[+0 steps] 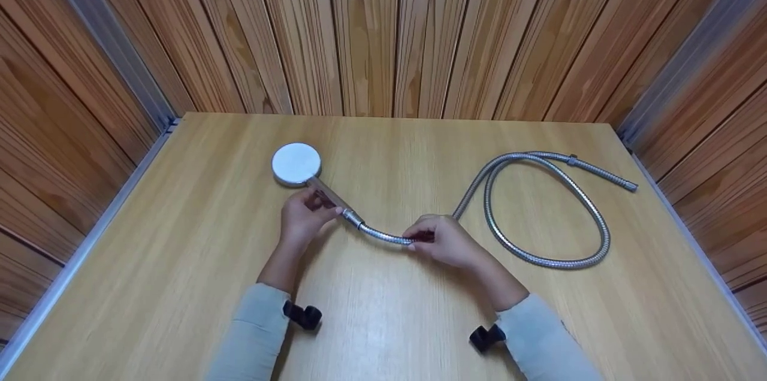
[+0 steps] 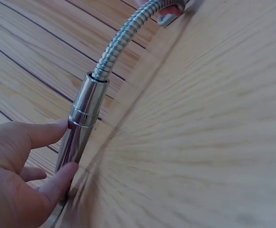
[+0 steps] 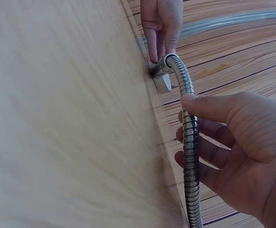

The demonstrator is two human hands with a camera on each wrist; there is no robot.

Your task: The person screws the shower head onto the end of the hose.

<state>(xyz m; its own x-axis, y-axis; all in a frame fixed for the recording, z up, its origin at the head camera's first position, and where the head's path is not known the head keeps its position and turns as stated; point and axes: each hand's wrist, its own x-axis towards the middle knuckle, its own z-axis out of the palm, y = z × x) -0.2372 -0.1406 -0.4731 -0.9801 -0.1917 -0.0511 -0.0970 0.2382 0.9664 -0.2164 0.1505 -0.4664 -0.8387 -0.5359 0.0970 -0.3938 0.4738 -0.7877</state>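
A shower head with a round white face and chrome handle lies left of the table's middle. Its handle joins a ribbed metal shower hose at a chrome collar. My left hand pinches the handle just below the collar, between thumb and fingers. A short way along the hose, my right hand grips it, thumb on one side and fingers curled behind. Beyond that hand the hose loops on the table, and its free end points right.
The light wooden table is bounded by wood-panelled walls at the back and sides. Metal rails run along its side edges. Black clips sit at both sleeve cuffs.
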